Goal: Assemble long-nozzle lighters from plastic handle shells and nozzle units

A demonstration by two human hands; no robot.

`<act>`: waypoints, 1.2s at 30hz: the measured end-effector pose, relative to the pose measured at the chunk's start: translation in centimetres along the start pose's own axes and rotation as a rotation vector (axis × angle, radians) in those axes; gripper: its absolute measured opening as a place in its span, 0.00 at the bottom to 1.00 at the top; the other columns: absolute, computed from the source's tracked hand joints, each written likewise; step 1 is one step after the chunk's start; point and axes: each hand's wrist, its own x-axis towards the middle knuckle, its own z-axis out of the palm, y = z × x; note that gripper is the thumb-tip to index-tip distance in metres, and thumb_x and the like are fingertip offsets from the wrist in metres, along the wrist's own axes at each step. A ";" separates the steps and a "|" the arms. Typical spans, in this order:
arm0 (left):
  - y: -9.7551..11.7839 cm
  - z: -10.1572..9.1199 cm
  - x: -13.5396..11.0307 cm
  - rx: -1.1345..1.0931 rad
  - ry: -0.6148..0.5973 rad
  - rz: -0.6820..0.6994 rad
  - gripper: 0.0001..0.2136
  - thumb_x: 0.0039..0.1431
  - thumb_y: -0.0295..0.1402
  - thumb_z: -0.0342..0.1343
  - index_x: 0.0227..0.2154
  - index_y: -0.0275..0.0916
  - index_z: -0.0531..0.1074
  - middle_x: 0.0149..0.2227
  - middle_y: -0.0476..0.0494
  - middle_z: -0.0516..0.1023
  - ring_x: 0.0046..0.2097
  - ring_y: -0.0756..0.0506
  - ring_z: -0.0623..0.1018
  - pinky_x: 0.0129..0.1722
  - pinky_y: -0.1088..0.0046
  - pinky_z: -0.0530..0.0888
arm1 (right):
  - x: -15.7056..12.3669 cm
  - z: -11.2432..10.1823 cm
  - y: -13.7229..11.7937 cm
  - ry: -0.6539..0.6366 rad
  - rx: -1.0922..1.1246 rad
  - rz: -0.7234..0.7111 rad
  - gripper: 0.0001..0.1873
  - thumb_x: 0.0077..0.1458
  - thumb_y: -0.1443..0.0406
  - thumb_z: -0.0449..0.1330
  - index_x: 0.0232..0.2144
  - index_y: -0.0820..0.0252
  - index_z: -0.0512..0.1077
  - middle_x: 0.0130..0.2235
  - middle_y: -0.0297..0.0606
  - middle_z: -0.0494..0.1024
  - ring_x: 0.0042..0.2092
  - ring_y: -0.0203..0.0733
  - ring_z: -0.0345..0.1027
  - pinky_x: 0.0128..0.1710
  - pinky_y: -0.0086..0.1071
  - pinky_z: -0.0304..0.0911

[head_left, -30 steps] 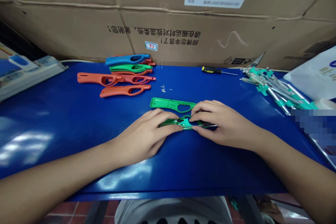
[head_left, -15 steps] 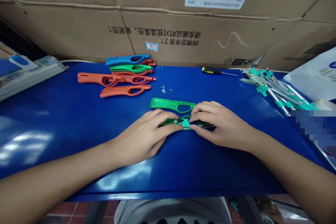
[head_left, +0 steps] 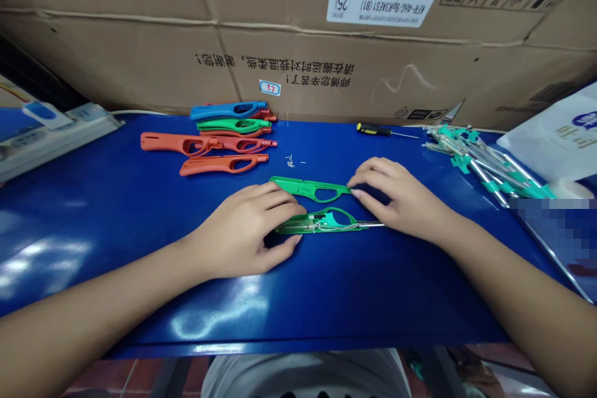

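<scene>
Between the thumb and fingers of my left hand (head_left: 254, 230) is the handle end of an open green lighter casing half (head_left: 321, 222). Inside it lie a teal trigger (head_left: 332, 219), thin wires and a metal rod (head_left: 372, 224) that sticks out on the right. Just beyond lies the other green casing half (head_left: 303, 188), its hollow side up. My right hand (head_left: 401, 196) pinches the narrow right tip of that second half. My left fingers partly cover the handle ends of both halves.
Orange, green and blue lighter casings (head_left: 228, 110) are grouped at the back left. A screwdriver (head_left: 375, 129) lies near the cardboard box (head_left: 280, 37). On the right are metal rods with teal parts (head_left: 485, 161); a power strip (head_left: 60, 137) is at the left.
My right hand has moved from the filled casing half to the tip of the other half. My left thumb and fingers have spread, uncovering the teal trigger. The view has shifted slightly.
</scene>
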 end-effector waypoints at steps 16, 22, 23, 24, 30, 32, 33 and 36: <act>-1.3 0.0 -0.1 -0.002 0.024 0.091 0.08 0.69 0.34 0.55 0.44 0.39 0.77 0.43 0.43 0.81 0.45 0.44 0.80 0.49 0.66 0.76 | -0.5 -1.7 0.9 -0.320 0.210 0.006 0.11 0.65 0.59 0.59 0.31 0.56 0.71 0.33 0.35 0.76 0.34 0.39 0.68 0.37 0.35 0.60; -1.3 0.1 -0.1 -0.036 0.038 0.072 0.08 0.68 0.35 0.55 0.44 0.39 0.78 0.42 0.43 0.81 0.46 0.44 0.79 0.50 0.65 0.76 | -0.6 -1.5 0.2 -0.316 0.215 -0.033 0.08 0.60 0.58 0.63 0.33 0.56 0.71 0.34 0.34 0.76 0.36 0.39 0.67 0.39 0.35 0.60; -1.2 0.2 -0.1 -0.039 0.038 0.071 0.08 0.68 0.34 0.55 0.44 0.39 0.78 0.42 0.43 0.81 0.45 0.44 0.79 0.50 0.65 0.76 | -0.6 -1.5 0.0 -0.317 0.207 -0.037 0.08 0.59 0.59 0.63 0.33 0.56 0.71 0.34 0.33 0.76 0.36 0.39 0.67 0.40 0.35 0.59; -1.3 0.2 -0.1 -0.043 0.038 0.071 0.08 0.68 0.34 0.55 0.43 0.39 0.78 0.42 0.43 0.81 0.45 0.44 0.79 0.50 0.65 0.76 | -0.6 -1.4 -0.2 -0.316 0.198 -0.037 0.08 0.59 0.59 0.63 0.32 0.56 0.71 0.33 0.33 0.75 0.35 0.39 0.66 0.40 0.35 0.59; -1.4 0.3 0.0 -0.085 0.050 0.069 0.08 0.68 0.34 0.56 0.44 0.38 0.78 0.42 0.43 0.81 0.45 0.44 0.79 0.49 0.66 0.76 | -0.4 -1.1 -0.7 -0.334 0.192 -0.034 0.06 0.61 0.64 0.59 0.31 0.56 0.69 0.32 0.32 0.74 0.34 0.38 0.65 0.40 0.35 0.58; -1.4 0.4 -0.1 -0.099 0.059 0.070 0.08 0.68 0.33 0.56 0.44 0.38 0.78 0.43 0.43 0.81 0.46 0.44 0.79 0.49 0.66 0.76 | -0.4 -1.1 -0.7 -0.333 0.195 -0.032 0.06 0.61 0.64 0.59 0.31 0.57 0.69 0.32 0.32 0.74 0.34 0.38 0.65 0.40 0.35 0.58; -1.4 0.4 -0.1 -0.106 0.062 0.067 0.08 0.68 0.33 0.57 0.45 0.38 0.78 0.43 0.42 0.81 0.46 0.44 0.79 0.49 0.66 0.76 | -0.5 -1.1 -0.7 -0.335 0.192 -0.030 0.06 0.60 0.65 0.60 0.30 0.57 0.69 0.32 0.32 0.74 0.34 0.38 0.65 0.40 0.35 0.58; -1.4 0.6 -0.1 -0.131 0.071 0.046 0.08 0.67 0.33 0.58 0.45 0.39 0.78 0.43 0.42 0.81 0.46 0.44 0.79 0.49 0.65 0.76 | -0.6 -1.2 -0.6 -0.331 0.165 -0.023 0.06 0.60 0.64 0.60 0.31 0.56 0.69 0.33 0.32 0.74 0.35 0.39 0.66 0.40 0.37 0.58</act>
